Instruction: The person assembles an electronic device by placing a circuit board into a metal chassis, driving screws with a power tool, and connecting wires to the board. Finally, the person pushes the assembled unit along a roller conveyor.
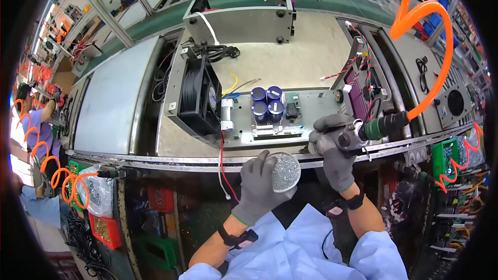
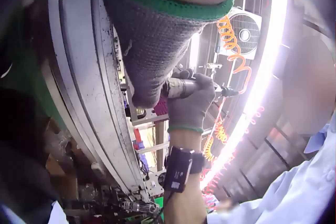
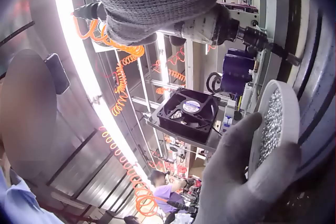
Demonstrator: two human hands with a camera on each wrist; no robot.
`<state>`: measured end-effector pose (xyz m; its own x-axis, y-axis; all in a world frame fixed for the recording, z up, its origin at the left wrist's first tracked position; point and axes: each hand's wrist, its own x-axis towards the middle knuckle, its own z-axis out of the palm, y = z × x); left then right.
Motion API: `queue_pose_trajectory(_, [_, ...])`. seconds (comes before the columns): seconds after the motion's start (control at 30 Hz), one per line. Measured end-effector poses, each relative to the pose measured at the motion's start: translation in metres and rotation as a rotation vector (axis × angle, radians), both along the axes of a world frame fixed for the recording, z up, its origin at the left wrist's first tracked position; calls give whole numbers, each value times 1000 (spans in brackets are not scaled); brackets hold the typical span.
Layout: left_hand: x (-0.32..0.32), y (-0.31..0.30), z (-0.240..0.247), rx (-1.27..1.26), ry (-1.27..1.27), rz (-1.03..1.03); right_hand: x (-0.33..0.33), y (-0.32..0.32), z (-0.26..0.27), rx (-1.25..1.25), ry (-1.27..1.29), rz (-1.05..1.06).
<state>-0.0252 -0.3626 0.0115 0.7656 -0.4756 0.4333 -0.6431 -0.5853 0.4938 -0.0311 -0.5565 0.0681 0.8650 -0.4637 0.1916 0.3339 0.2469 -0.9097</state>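
In the head view my gloved left hand [image 1: 255, 189] grips a white round tub [image 1: 288, 193] of small metal screws [image 1: 282, 171], held in front of the bench edge. The right wrist view shows that thumb and fingers round the tub's rim [image 3: 290, 124]. My gloved right hand [image 1: 337, 166] holds an air screwdriver [image 1: 354, 136], an orange coiled hose [image 1: 438, 72] running from its end. Its bit [image 3: 286, 54] points toward the bench edge in the right wrist view. Beyond the hands lies an open metal chassis [image 1: 241, 111] with a black fan [image 1: 194, 98], blue capacitors [image 1: 267, 106] and a circuit board [image 1: 293, 132].
Behind the chassis stands a grey metal cover [image 1: 241, 26], a black power cord [image 1: 223, 53] beside it. Red and white wires [image 1: 223, 168] hang over the bench's front rail [image 1: 197, 162]. A red bin [image 1: 105, 231] is at the lower left. Another person [image 1: 39, 119] works farther left.
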Motion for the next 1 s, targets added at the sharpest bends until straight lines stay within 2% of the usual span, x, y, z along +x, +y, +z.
queue_pose_trajectory(0.1, [7,-2,-11,29,-5,5,1,0,6,-40,0,25])
queue_pose_trajectory(0.2, [9,0,-4,71,37,-16,5,-2,2,-229,19,-13])
queue_pose_trajectory(0.33, [11,1,-1,78,53,-30,8,14,18,-135,-25,27])
queue_pose_trajectory(0.5, [12,2,-6,75,58,-29,13,22,27,-269,73,168])
queue_pose_trajectory(0.63, [15,0,5,103,102,-32,18,39,21,-86,-80,123])
queue_pose_trajectory(0.73, [18,-1,9,119,130,-29,20,35,19,-200,34,200])
queue_pose_trajectory(0.83, [18,0,6,91,121,-28,16,32,12,-256,65,202])
queue_pose_trajectory(0.87, [17,2,4,87,114,-31,20,42,14,-291,28,138])
queue_pose_trajectory(1.0, [17,2,6,93,120,-19,22,36,18,-341,114,242])
